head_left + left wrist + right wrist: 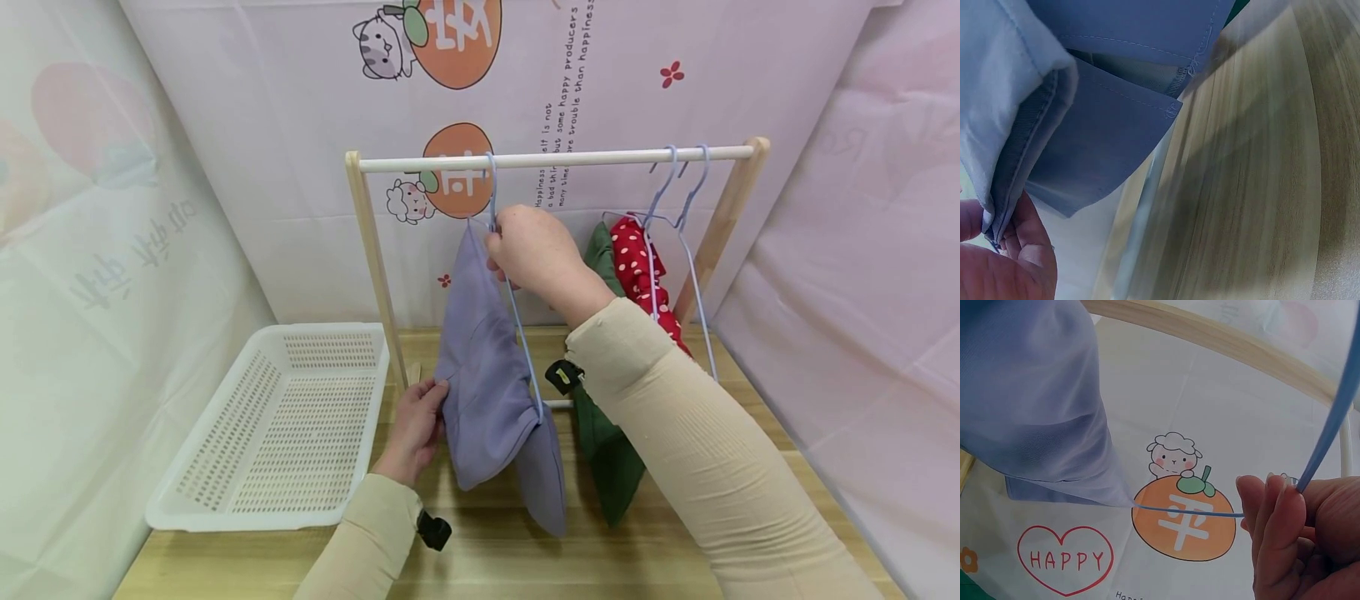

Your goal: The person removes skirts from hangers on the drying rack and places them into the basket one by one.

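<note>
A lavender garment (pixel 483 367) with stitched hems hangs on a light-blue hanger (pixel 526 350), whose hook is over the white rail (pixel 585 158). My right hand (pixel 536 254) grips the hanger just below its hook; in the right wrist view its fingers (pixel 1282 525) close round the thin blue wire. Low on the garment's left side, my left hand (pixel 416 425) pinches the cloth edge. The left wrist view has thumb and fingers (pixel 1032 234) at a folded hem. One side of the hanger shows outside the cloth on the right.
On the rail's right hang two more blue hangers (pixel 693 250), beside a green garment (pixel 607 450) and a red polka-dot one (pixel 637 262), partly behind my right forearm. A white perforated basket (pixel 378 400) sits left of the wooden rack post (pixel 375 250). Printed cloth surrounds the wooden table (pixel 487 567).
</note>
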The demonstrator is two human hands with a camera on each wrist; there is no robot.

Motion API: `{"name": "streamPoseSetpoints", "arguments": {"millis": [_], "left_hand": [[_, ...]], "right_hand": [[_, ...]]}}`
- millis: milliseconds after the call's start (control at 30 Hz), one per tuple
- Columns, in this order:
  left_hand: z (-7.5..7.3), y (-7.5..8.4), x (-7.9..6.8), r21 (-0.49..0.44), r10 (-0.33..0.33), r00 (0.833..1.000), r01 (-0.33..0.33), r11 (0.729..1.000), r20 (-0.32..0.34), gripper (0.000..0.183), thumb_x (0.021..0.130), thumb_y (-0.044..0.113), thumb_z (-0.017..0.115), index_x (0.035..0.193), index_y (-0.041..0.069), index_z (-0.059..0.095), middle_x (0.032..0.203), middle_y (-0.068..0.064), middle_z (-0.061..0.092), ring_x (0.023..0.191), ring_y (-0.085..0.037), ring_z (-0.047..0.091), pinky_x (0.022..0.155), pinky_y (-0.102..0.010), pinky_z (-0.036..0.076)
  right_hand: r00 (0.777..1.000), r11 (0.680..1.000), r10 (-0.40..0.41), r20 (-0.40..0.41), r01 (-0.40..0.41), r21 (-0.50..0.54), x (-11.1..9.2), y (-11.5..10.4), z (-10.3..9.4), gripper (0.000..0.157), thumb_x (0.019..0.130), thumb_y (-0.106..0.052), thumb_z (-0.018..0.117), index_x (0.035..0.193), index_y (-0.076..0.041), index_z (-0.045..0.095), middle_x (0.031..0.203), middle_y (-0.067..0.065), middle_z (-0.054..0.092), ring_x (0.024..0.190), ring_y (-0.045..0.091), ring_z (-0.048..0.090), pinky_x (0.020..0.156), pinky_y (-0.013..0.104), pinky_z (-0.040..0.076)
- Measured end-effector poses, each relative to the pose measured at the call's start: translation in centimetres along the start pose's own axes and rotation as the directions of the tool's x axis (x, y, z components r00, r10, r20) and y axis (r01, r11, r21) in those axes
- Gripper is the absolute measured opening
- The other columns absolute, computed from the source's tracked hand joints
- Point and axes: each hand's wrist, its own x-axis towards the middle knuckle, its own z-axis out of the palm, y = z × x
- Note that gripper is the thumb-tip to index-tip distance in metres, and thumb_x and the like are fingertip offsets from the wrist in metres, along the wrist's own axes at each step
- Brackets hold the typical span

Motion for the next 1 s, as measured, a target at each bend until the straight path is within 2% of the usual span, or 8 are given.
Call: {"name": "streamPoseSetpoints", "arguments": {"millis": [233, 667, 1000], "left_hand": [[-0.2, 0.4, -0.2, -0.013, -0.001, 0.999, 0.002, 1.0, 0.047, 0.023, 0.107, 0.009, 0.054, 0.122, -0.009, 0.057, 0.084, 0.005, 0.066, 0.077, -0.005, 0.063, 0.069, -0.02, 0.053], [-0.1, 0.9, -0.5, -0.122, -0.041, 0.998, 0.046, 0.991, 0.047, 0.008, 0.104, 0.007, 0.06, 0.106, -0.001, 0.06, 0.084, 0.004, 0.069, 0.078, -0.006, 0.066, 0.07, -0.023, 0.055], [0.2, 1.5, -0.6, -0.086, -0.002, 0.998, 0.007, 0.996, 0.056, 0.022, 0.104, 0.004, 0.059, 0.123, -0.005, 0.055, 0.092, 0.003, 0.066, 0.08, -0.007, 0.064, 0.07, -0.022, 0.054]], "right_hand": [[1.0, 1.0, 0.006, 0.002, -0.006, 0.003, -0.1, 0.0, -0.1, 0.021, 0.108, -0.019, 0.047, 0.098, -0.009, 0.062, 0.082, 0.004, 0.074, 0.064, 0.018, 0.069, 0.074, 0.036, 0.049], [1.0, 1.0, 0.007, 0.004, -0.007, -0.003, -0.2, 0.2, -0.2, 0.022, 0.108, -0.02, 0.046, 0.099, -0.009, 0.063, 0.088, 0.007, 0.077, 0.065, 0.018, 0.069, 0.079, 0.038, 0.049], [1.0, 1.0, 0.004, -0.011, -0.004, -0.009, -0.2, 0.3, -0.1, 0.021, 0.108, -0.02, 0.047, 0.097, -0.009, 0.062, 0.081, 0.003, 0.074, 0.065, 0.018, 0.069, 0.078, 0.037, 0.049]]}}
